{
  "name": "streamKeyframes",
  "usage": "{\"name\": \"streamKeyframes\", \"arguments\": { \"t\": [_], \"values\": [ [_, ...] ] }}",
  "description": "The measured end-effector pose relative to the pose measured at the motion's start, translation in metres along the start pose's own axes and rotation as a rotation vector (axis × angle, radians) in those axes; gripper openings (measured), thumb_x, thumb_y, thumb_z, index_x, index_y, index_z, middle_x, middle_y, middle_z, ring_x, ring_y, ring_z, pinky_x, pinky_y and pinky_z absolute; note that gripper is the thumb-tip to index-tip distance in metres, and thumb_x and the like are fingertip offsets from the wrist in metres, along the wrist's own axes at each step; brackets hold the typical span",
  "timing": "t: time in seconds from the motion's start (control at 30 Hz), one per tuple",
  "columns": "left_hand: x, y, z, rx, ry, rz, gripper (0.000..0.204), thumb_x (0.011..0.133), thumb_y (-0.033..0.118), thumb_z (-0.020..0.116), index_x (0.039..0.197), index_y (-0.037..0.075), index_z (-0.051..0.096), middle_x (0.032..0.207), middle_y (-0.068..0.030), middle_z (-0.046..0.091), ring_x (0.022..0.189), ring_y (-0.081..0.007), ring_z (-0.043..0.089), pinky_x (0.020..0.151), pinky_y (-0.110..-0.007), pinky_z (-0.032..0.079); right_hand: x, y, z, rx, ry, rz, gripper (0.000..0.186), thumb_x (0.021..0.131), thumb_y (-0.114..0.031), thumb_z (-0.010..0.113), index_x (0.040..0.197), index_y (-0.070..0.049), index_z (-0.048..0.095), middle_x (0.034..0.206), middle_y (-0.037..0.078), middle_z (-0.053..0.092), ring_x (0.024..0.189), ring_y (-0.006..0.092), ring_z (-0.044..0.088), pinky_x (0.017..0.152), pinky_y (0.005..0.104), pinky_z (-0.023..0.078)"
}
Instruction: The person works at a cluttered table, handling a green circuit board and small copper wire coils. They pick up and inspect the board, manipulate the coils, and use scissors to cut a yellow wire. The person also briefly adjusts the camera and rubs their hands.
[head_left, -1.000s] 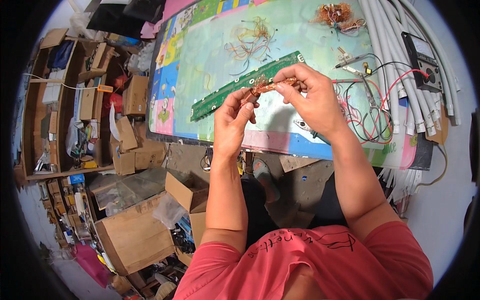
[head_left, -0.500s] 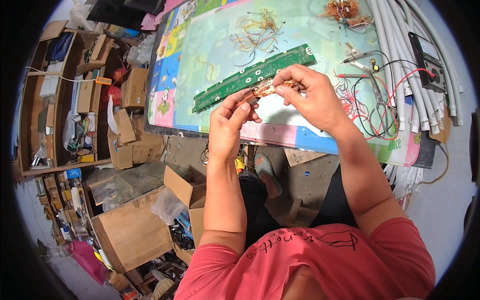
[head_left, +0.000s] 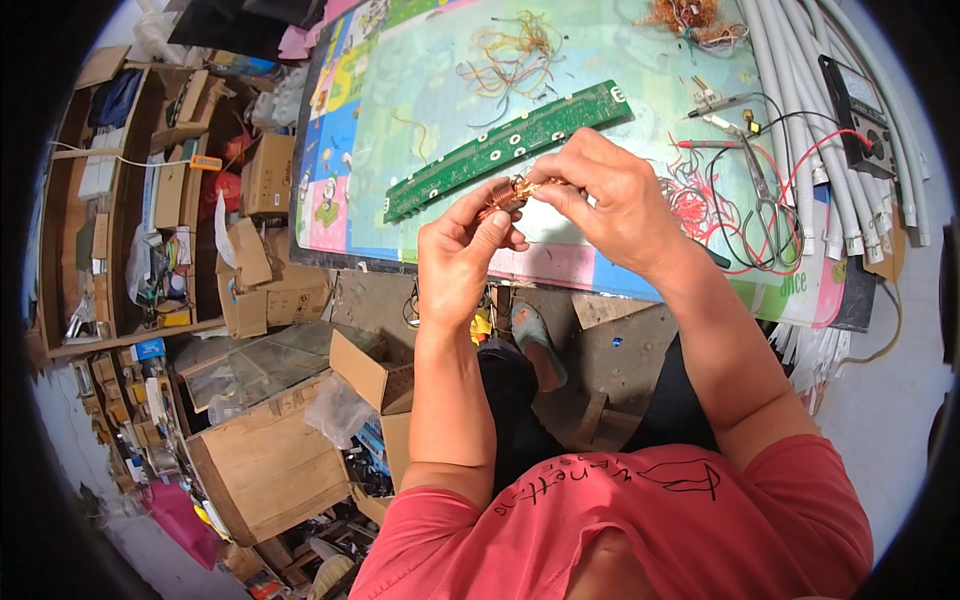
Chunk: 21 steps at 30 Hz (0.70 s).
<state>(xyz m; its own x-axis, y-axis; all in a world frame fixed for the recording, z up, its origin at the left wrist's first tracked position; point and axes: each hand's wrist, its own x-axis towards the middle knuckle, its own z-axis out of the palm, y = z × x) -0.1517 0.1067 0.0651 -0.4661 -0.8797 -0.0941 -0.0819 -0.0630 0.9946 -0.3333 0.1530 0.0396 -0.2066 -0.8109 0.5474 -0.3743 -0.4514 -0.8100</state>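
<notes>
Above the near part of the table, a copper wire coil is pinched between the thumb and fingers of my left hand. Its windings look reddish brown, and loose shiny copper strands stick out on its right side. My right hand is closed in a pinch on the ends of these strands. Just behind both hands, a long green circuit board lies slantwise on the table. My fingers cover part of the coil.
Coloured wires lie loose behind the board. On the right are scissors, red wires, a black meter with leads, and grey conduit tubes. A copper wire tangle sits at the back. Cardboard boxes and shelves stand left.
The copper strands between my hands were more spread out and bulkier; now a narrower twist shows. My right hand has shifted slightly, and the coil in my left hand is turned more into view.
</notes>
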Motion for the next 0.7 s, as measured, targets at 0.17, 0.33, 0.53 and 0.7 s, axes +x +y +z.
{"name": "streamKeyframes", "arguments": {
  "t": [0.17,0.33,0.53,0.7],
  "values": [
    [-0.001,0.001,0.003,0.022,0.014,-0.014,0.033,0.087,0.007,0.064,0.117,-0.006,0.059,0.1,-0.0121,0.066,0.074,-0.0148,0.061,0.067,-0.03,0.054,-0.001,0.003,0.003,-0.015,0.006,0.02,0.009,0.079,-0.005,0.067,0.088,-0.005,0.063,0.078,0.009,0.056,0.068,0.0251,0.061,0.059,0.0331,0.049],
    [-0.001,0.001,0.008,0.04,0.085,0.078,0.036,0.088,0.008,0.064,0.12,-0.007,0.056,0.1,-0.0118,0.066,0.077,-0.0152,0.062,0.071,-0.03,0.054,0.0,0.008,0.004,-0.003,0.004,0.131,0.01,0.08,-0.006,0.066,0.089,-0.004,0.063,0.077,0.009,0.056,0.067,0.0238,0.061,0.059,0.0321,0.049],
    [-0.007,0.005,0.016,0.183,0.197,0.163,0.031,0.09,0.006,0.061,0.117,-0.008,0.057,0.098,-0.0105,0.065,0.078,-0.0137,0.063,0.071,-0.027,0.053,0.001,0.006,0.008,0.169,-0.028,0.265,0.01,0.082,-0.006,0.066,0.09,-0.001,0.063,0.079,0.009,0.058,0.066,0.0181,0.062,0.059,0.0299,0.048],
    [-0.009,0.004,0.016,0.254,0.259,0.196,0.022,0.091,0.004,0.057,0.11,-0.008,0.06,0.091,-0.0094,0.066,0.073,-0.0125,0.063,0.068,-0.025,0.052,0.0,0.002,0.009,0.174,-0.072,0.312,0.01,0.082,-0.005,0.067,0.089,-0.001,0.062,0.079,0.008,0.057,0.065,0.0151,0.06,0.059,0.0277,0.047]
  ]
}}
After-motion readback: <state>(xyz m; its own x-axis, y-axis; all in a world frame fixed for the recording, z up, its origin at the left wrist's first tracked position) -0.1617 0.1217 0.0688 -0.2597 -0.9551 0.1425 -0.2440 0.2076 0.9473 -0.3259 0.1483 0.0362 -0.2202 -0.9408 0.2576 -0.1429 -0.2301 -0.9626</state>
